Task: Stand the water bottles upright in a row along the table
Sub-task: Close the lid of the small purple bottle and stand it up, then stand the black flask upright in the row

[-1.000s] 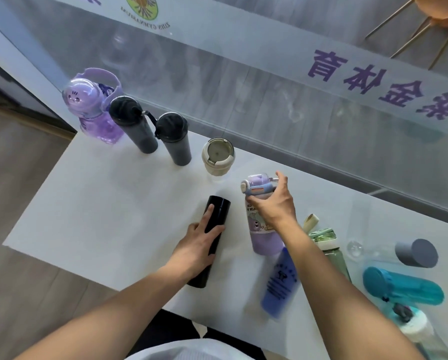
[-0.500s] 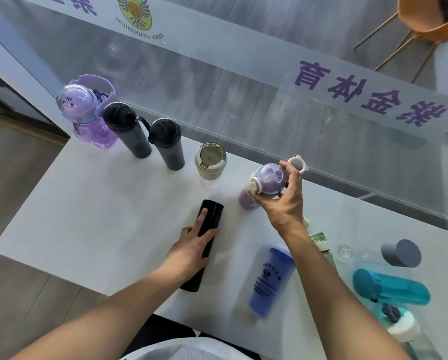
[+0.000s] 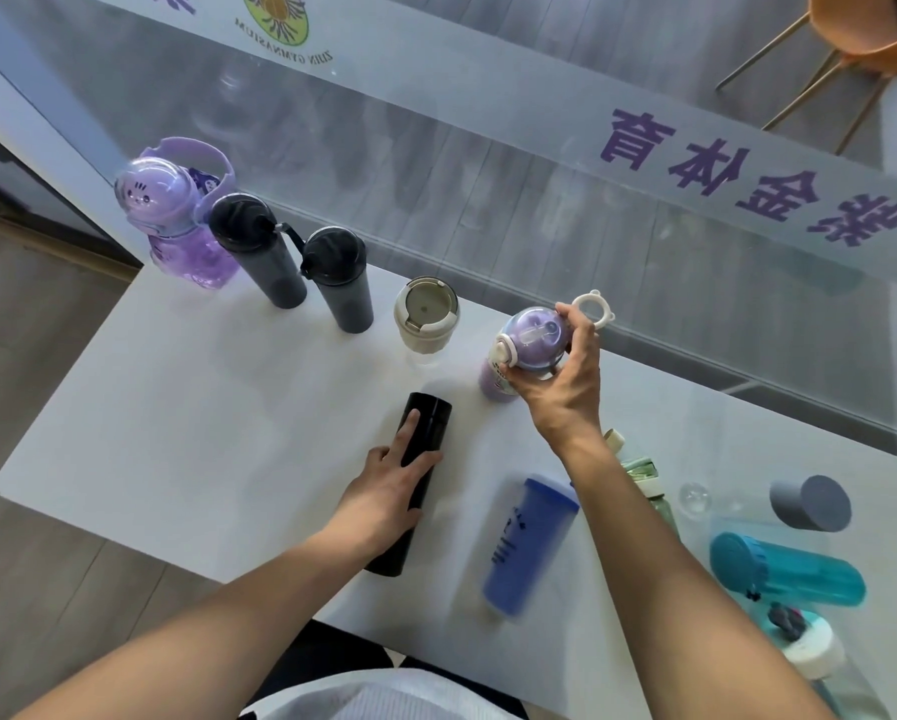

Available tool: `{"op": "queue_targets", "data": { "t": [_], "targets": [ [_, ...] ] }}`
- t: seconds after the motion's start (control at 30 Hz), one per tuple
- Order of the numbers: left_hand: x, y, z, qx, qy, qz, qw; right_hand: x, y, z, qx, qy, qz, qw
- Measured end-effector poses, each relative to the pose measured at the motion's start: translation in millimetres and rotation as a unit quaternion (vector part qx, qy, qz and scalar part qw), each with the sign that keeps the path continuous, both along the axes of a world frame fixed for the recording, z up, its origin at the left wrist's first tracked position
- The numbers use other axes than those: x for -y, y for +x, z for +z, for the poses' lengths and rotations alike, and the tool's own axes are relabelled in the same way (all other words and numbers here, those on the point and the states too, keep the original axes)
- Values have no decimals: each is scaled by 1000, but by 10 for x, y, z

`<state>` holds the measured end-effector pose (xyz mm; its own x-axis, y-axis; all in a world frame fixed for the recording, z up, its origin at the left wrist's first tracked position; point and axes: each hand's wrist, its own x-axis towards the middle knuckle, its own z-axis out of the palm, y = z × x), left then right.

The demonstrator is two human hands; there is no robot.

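Note:
Along the far edge of the white table stand a big purple bottle, two dark grey bottles and a beige-lidded cup. My right hand grips the lid of a small lilac bottle, which stands upright just right of the cup. My left hand lies on a black flask that rests on its side. Also lying down are a blue bottle, a green bottle partly behind my right arm, a clear bottle with a grey cap, a teal bottle and a white-capped bottle.
A glass wall with purple lettering runs right behind the table's far edge. An orange chair stands beyond the glass. The table's left and near edges drop to a wooden floor.
My right hand has carried the lilac bottle from the table's middle up and back toward the glass, beside the beige cup. My left hand has stayed on the black flask.

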<state>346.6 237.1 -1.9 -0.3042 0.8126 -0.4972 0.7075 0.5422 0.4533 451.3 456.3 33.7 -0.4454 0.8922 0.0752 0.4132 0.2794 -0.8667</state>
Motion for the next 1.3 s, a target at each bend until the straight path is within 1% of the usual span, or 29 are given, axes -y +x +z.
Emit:
{"op": "queue_targets", "data": {
  "t": [0.17, 0.6, 0.77, 0.9, 1.03, 1.2, 1.3],
  "targets": [
    [7, -13, 2, 3, 2, -1, 1000, -13, -26, 4, 1, 12, -2, 1000],
    [18, -17, -29, 1, 9, -2, 1000, -22, -104, 28, 9, 9, -24, 1000],
    [72, -5, -75, 12, 14, 24, 1000, 54, -59, 95, 45, -15, -32, 998],
    [119, -26, -143, 47, -10, 40, 998, 342, 190, 70, 118, -40, -85, 989],
    [141, -60, -162, 77, 0, 21, 997, 762, 434, 43, 154, -103, -119, 976],
    [169, -126, -93, 75, 29, -36, 996, 1058, 551, -25, 195, -185, -82, 960],
    [210, -41, -10, 62, 70, -75, 993, 1084, 551, -19, 192, -248, -83, 946]
  ]
}}
